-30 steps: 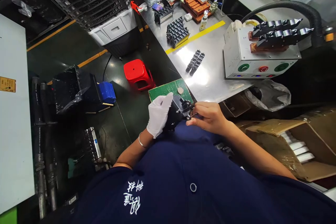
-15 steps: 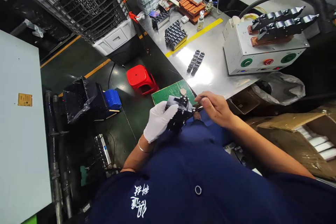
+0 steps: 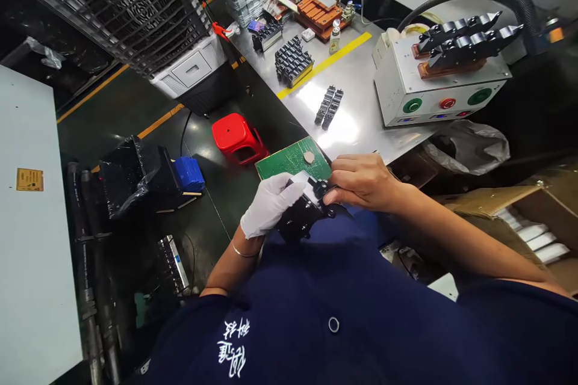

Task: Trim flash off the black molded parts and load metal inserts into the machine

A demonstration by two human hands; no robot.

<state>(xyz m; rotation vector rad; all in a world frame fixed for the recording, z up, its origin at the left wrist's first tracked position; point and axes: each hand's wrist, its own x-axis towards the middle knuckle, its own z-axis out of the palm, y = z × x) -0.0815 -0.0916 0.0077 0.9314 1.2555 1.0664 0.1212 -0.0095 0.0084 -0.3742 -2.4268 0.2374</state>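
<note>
My left hand (image 3: 270, 204), in a white glove, is closed around a black moulded plastic part (image 3: 295, 219) close to my body. The part has a shiny, pale-looking upper face and small knobs along its side. My right hand (image 3: 363, 183), bare, has its fingers curled and the thumb pressed at the right end of that part. Whatever lies inside the right fingers is hidden. Just beyond the hands is a green board (image 3: 282, 159) with a pale round piece (image 3: 309, 157) on it. Two narrow black strips (image 3: 329, 107) lie side by side on the metal table (image 3: 356, 90).
A block of stacked black parts (image 3: 293, 61) stands by the yellow tape line (image 3: 334, 60). To the right is a white control box (image 3: 440, 99) with black parts on top. A red stool (image 3: 235, 135) stands on the floor, and an open carton (image 3: 519, 228) is at the right.
My right hand has moved onto the right end of the black part, its fingers more curled; a thin dark thing seen at its fingertips is now hidden. The pale round piece shows more fully.
</note>
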